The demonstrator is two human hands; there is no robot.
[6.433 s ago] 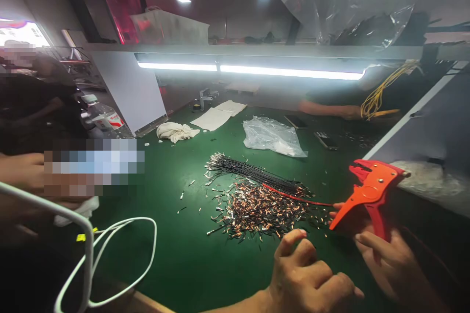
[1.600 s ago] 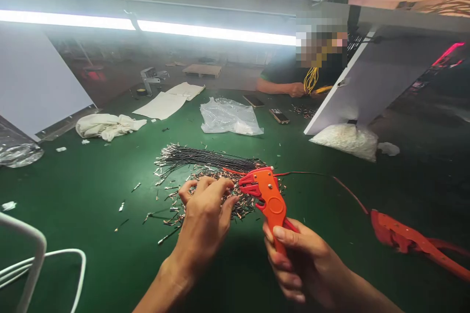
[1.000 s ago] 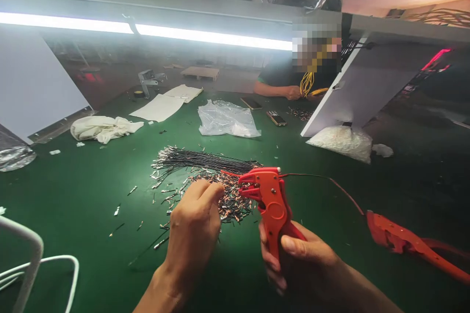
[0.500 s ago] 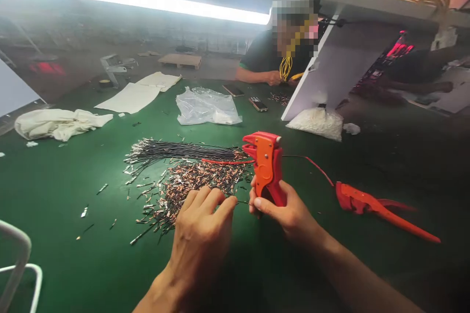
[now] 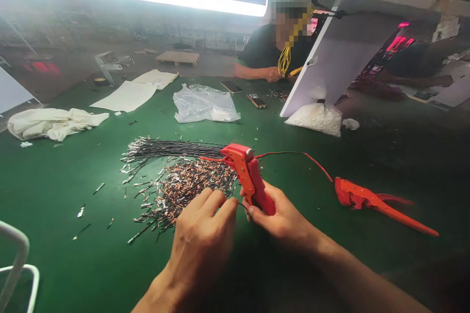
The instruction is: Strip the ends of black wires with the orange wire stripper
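My right hand [image 5: 277, 212] is wrapped around the handle of an orange-red wire stripper [image 5: 244, 171], held upright with its jaws toward the upper left. My left hand [image 5: 205, 234], fingers curled, is closed on a thin black wire [image 5: 241, 204]. Only a short length shows between the two hands; the fingertips are hidden behind the knuckles. Beyond my left hand is a heap of short black wire pieces with copper-coloured ends [image 5: 198, 178]. Behind it lies a bundle of long black wires [image 5: 176, 148] with silvery ends. A second wire stripper [image 5: 370, 200] lies on the right.
A red cord [image 5: 293, 153] runs behind the held tool toward the second stripper. Across the green table [image 5: 91, 274] are a clear plastic bag [image 5: 205, 102], a white cloth [image 5: 55, 124] and a tied white bag [image 5: 316, 118]. Another person [image 5: 271, 54] handles yellow wires beyond.
The wire stripper has tilted to the left and dropped slightly, with my right hand moving a little left. My left hand stays nearly in place, and the visible gap between the hands is smaller.
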